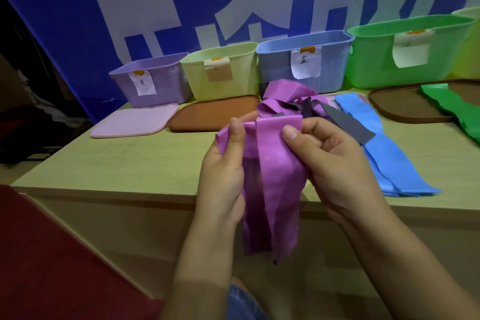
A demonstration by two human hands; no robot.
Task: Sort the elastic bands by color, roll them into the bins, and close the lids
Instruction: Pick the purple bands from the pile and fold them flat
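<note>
the counter (124,163) carries a back row of open bins: green bin (374,65), blue bin (275,70), yellow-green bin (197,80) and purple bin (166,86), each with a paper label. lids lie flat in front of them, a pink lid (135,122) before the purple bin and a brown lid (207,114) beside it. blue bands (384,153) lie sorted in a flat stack to the right, green bands (452,106) further right, and a loose tangle of purple and dark grey bands (306,106) sits behind the hands.

the purple band (270,179) is held up over the counter's near edge, its length hanging down. the left hand (223,176) pinches its top left edge, the right hand (335,163) pinches the top right corner; both are clamped on it.

to roll it well, i judge the layers should first be squared so the edges line up, then rolled tightly from the top with even tension, keeping the thumbs on the fold so the roll does not spring open before it reaches the purple bin.
</note>
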